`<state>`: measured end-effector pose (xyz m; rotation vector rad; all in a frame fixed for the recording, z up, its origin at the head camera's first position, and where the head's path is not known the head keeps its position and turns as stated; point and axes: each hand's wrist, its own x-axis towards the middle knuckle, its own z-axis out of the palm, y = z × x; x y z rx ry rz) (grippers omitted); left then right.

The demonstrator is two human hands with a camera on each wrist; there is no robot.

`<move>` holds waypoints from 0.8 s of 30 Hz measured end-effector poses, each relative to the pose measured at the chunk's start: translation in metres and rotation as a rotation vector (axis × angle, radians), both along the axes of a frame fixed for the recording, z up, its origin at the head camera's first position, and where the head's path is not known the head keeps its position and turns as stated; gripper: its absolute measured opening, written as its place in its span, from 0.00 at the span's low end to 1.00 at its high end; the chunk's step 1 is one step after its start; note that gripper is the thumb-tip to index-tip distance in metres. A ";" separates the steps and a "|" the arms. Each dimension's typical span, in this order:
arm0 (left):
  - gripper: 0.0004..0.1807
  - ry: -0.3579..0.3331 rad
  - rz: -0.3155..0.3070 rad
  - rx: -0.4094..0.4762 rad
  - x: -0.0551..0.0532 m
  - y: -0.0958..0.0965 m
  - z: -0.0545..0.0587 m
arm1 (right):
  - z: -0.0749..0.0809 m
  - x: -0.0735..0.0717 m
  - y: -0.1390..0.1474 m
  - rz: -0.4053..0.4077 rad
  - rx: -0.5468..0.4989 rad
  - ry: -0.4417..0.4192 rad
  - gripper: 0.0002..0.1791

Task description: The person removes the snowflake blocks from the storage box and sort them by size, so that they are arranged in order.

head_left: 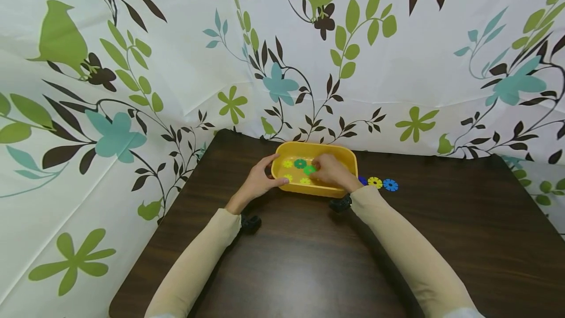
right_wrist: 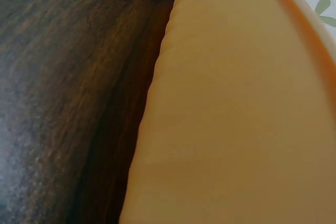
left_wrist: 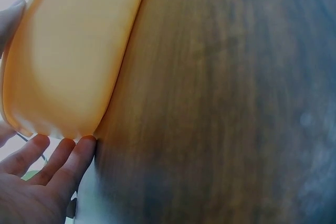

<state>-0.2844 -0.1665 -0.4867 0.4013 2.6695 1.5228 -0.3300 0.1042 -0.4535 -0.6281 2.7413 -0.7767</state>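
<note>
A yellow plastic basket (head_left: 313,190) stands at the back of the table. My left hand (head_left: 258,181) grips its left end, thumb over the front rim and fingers along the end wall. In the left wrist view, several fingertips (left_wrist: 85,144) press against the basket's end. My right hand (head_left: 332,170) reaches inside with fingers bent down. A bright green notched disc (head_left: 309,171) is right at its fingertips; I cannot tell whether they pinch it. Left of it lie a dark green disc (head_left: 300,163) and several yellow discs (head_left: 288,164). The basket's wall hides the right hand in the right wrist view.
Just right of the basket, a yellow disc (head_left: 374,182) and a light blue disc (head_left: 390,184) lie in a row on the dark wooden table (head_left: 282,259). A darker blue disc (head_left: 363,180) is partly hidden by the right wrist. A patterned cloth (head_left: 397,63) hangs behind the table.
</note>
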 end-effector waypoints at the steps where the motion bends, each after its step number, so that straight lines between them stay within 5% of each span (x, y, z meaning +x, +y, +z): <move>1: 0.51 -0.001 0.000 -0.001 0.000 0.000 0.000 | 0.000 -0.001 0.000 -0.004 0.001 -0.003 0.24; 6: 0.50 0.000 0.001 -0.003 0.000 0.002 0.001 | -0.001 -0.003 -0.002 -0.018 0.025 -0.001 0.10; 12: 0.51 0.001 -0.006 -0.006 0.000 0.002 0.002 | 0.000 -0.004 -0.002 0.000 0.050 -0.013 0.27; 16: 0.52 0.001 -0.009 -0.011 0.001 0.001 0.002 | -0.001 -0.005 -0.003 -0.013 0.054 -0.010 0.26; 21: 0.52 -0.001 -0.010 -0.010 0.001 0.001 0.002 | -0.003 -0.007 -0.005 -0.052 0.076 0.020 0.12; 24: 0.52 -0.002 -0.002 -0.018 0.001 0.001 0.001 | -0.005 -0.008 -0.005 -0.071 0.093 0.046 0.16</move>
